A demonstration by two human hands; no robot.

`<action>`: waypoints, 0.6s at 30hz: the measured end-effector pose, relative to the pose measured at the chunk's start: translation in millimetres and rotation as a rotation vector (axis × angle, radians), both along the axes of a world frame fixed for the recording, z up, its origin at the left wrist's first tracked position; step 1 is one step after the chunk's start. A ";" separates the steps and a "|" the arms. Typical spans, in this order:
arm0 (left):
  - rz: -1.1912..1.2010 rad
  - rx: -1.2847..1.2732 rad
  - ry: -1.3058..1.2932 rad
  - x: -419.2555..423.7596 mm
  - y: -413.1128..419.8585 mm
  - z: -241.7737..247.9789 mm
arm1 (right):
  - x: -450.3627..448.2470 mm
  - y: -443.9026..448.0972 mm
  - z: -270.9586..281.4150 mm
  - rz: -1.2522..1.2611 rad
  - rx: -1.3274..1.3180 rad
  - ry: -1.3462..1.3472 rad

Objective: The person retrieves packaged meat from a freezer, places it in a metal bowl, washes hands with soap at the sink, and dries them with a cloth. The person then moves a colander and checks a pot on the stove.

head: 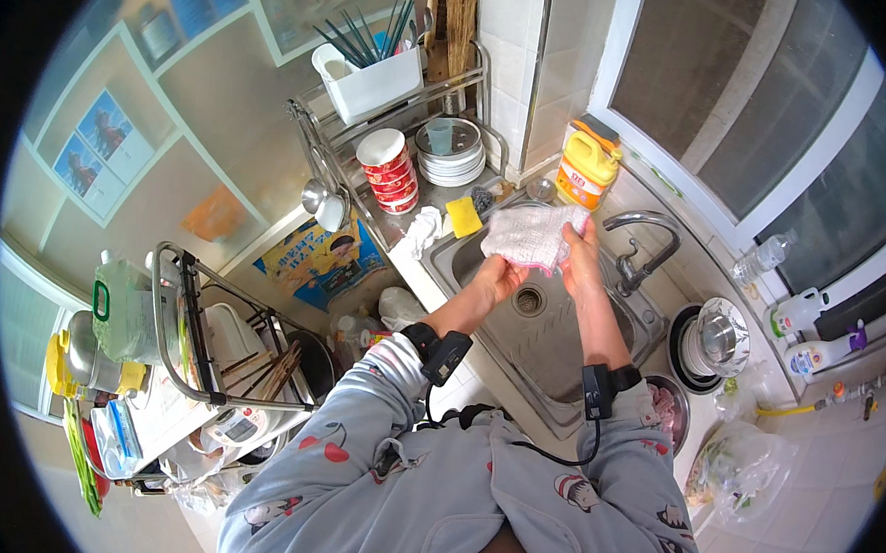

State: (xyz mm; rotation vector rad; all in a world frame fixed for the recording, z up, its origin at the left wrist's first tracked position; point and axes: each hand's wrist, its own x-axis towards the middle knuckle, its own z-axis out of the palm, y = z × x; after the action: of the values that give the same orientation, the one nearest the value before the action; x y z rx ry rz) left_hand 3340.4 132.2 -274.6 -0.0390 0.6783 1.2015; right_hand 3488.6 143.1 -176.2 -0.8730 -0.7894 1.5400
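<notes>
Over the stainless steel sink (533,349), a pale pinkish-white cloth (529,236) with a pink edge is held by both hands. My left hand (501,278) grips its lower left edge; my right hand (581,254) grips its right side. The chrome faucet (652,231) stands to the right of the cloth, with no stream visible. The drain (529,301) shows below the hands. A yellow sponge (463,217) and a dark scouring pad (482,198) lie at the sink's far left corner, beside a crumpled white cloth or tissue (423,230).
Stacked red-patterned bowls (388,170) and white plates (452,164) stand on a metal rack at the back left. Behind the sink is a yellow detergent jug (587,171). Nested bowls (718,336) and a metal basin with pink contents (665,412) stand on the right.
</notes>
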 end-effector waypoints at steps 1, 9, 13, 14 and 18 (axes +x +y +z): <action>0.057 0.068 -0.033 -3.9 2.7 3.2 | 3.4 -3.2 -1.0 -0.027 -0.024 -0.015; 0.079 0.307 -0.689 12.2 12.1 -0.3 | 24.1 -42.2 -37.5 0.228 0.009 0.157; 0.026 0.090 -0.317 35.3 16.1 -6.7 | 52.7 -47.4 -83.6 0.223 -0.455 -0.286; 0.023 0.089 -0.331 37.4 16.6 -4.5 | 60.5 -41.7 -92.0 0.178 -0.423 -0.531; -0.152 0.166 -0.465 49.7 5.3 4.7 | 73.5 -8.3 -100.4 -0.105 -0.021 -1.041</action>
State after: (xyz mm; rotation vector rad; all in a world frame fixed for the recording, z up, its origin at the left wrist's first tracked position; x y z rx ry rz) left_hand 3390.1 137.5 -269.8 -0.1219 0.1701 1.0478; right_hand 3562.0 134.8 -276.5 -1.7326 -1.4149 0.9264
